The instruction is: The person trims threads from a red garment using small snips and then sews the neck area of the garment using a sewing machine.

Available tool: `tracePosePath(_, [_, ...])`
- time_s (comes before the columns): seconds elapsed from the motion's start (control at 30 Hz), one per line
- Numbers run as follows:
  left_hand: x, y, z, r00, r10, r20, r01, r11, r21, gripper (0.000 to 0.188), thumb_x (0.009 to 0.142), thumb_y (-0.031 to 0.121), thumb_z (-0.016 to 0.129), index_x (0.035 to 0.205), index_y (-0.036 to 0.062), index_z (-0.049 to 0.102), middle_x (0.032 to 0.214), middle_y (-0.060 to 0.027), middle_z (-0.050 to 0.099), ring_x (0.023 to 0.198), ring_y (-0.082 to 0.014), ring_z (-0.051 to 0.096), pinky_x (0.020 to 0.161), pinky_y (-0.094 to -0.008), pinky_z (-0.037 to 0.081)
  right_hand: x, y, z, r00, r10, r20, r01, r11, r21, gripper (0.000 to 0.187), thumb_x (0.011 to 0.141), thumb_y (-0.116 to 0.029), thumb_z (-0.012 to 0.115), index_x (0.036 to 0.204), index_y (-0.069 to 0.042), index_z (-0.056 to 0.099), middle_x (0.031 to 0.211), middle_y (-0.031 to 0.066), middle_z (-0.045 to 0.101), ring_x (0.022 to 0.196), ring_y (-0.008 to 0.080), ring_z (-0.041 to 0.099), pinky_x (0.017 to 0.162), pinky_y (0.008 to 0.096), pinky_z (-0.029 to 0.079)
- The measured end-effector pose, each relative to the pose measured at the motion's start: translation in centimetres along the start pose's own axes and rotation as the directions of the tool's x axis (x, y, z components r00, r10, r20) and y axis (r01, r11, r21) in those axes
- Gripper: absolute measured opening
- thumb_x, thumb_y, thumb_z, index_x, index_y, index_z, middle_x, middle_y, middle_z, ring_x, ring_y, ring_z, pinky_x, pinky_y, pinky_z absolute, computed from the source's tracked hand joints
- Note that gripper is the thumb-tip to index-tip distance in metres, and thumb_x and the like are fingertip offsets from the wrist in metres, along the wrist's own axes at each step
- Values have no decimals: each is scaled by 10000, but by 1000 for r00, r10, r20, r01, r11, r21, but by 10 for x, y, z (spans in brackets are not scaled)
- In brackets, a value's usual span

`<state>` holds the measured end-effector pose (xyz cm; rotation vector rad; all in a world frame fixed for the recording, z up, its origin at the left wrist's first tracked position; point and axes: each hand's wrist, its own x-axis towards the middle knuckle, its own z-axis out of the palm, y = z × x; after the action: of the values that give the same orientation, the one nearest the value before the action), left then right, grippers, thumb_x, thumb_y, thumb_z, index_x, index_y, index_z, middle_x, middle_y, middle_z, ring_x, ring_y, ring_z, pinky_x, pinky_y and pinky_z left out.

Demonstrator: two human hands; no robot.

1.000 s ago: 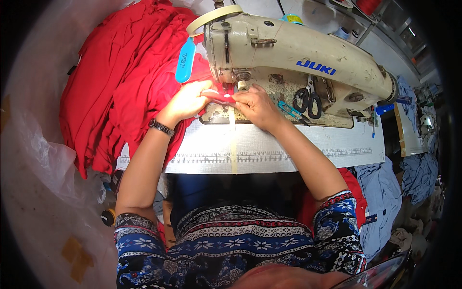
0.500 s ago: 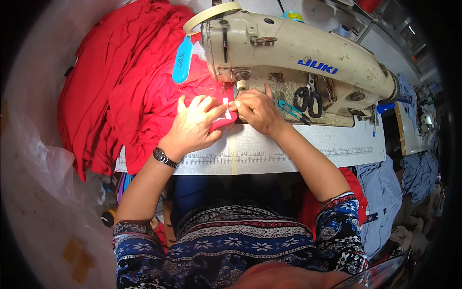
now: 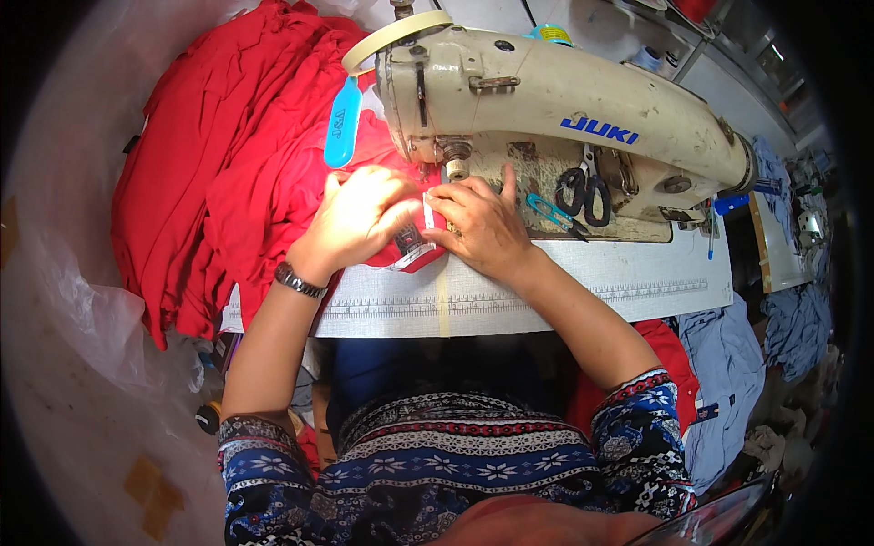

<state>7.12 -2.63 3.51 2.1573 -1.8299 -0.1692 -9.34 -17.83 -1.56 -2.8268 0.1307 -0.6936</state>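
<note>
Red cloth [image 3: 273, 182] lies under the head of the sewing machine [image 3: 546, 82], its near edge between my two hands. A small white label [image 3: 429, 215] sits on this edge, just below the needle area. Beside it, a dark printed patch with a white border [image 3: 411, 244] shows on the cloth. My left hand [image 3: 364, 218] is closed on the cloth from the left, its fingers curled. From the right, my right hand [image 3: 482, 223] grips the edge, fingertips by the label and thumb lower down. What lies beneath the fingers is hidden.
Dark-handled scissors [image 3: 584, 191] and turquoise thread snips [image 3: 551, 211] lie on the machine bed at right. A blue plastic tag [image 3: 343, 123] and a cream tape roll [image 3: 396, 38] hang at the machine head. A printed ruler strip [image 3: 546, 296] runs along the table front.
My right fingers have opened out from a tight pinch at the label and sit lower along the edge. The cloth edge has shifted, and the dark printed patch now shows.
</note>
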Motion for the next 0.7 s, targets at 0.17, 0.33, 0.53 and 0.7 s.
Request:
tracePosePath(0.17, [-1, -11, 19, 999, -40, -30, 44, 989, 139, 452, 910, 290, 607, 1332, 135, 556, 1370, -41, 533, 1335, -256, 418, 929, -581, 369, 4, -4, 1, 1000, 5, -9, -5, 1000, -4, 479, 793, -482, 699, 1101, -114, 688, 1169, -37, 635, 1153, 173, 526, 1040, 777, 119])
tracePosePath(0.33, [1, -16, 21, 999, 18, -47, -9, 983, 182, 477, 889, 310, 610, 1335, 149, 561, 1366, -36, 535, 1314, -262, 437, 933, -612, 376, 2, -5, 1, 1000, 30, -1, -30, 999, -14, 474, 813, -486, 689, 1125, -130, 689, 1184, -23, 632, 1125, 197, 537, 1048, 753, 105])
tracePosePath(0.53, [-1, -17, 19, 999, 45, -19, -41, 980, 194, 523, 872, 349, 633, 1358, 174, 552, 1363, -32, 537, 1311, -265, 439, 899, -570, 402, 1, -10, 1, 998, 35, -60, -37, 999, -20, 485, 761, -471, 728, 1063, -93, 702, 1149, -27, 640, 1146, 207, 530, 1040, 781, 102])
tracePosePath(0.7, [4, -13, 12, 999, 35, 17, -38, 987, 158, 543, 860, 365, 649, 1360, 175, 554, 1371, -38, 528, 1311, -272, 434, 877, -527, 419, 1, -9, 0, 997, 46, -58, -47, 999, -15, 507, 762, -471, 729, 1093, -88, 695, 1134, -11, 646, 1140, 236, 531, 1045, 777, 91])
